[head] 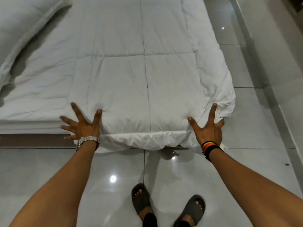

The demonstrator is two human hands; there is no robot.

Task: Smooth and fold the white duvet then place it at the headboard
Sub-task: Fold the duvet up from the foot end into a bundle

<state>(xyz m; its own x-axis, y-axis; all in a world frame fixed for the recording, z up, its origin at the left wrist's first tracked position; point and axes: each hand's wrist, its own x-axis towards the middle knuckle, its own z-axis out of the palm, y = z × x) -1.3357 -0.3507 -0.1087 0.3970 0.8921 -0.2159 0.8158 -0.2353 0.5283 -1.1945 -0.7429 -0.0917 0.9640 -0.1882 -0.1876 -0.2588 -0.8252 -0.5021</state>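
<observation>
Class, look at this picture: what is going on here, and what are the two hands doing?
A person stands at the foot of a bed, smoothing a white duvet. The left hand and right hand press flat, fingers spread, on its near edge. It lies folded into a long strip, not yet at the headboard. A pillow lies at upper left.

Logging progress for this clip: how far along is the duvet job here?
Done: the white duvet lies as a long strip on the bed, mostly flat. In hand: left hand and right hand press its near end with spread fingers. Left: the near edge is wrinkled; final folding and moving it to the headboard, which is out of view.
</observation>
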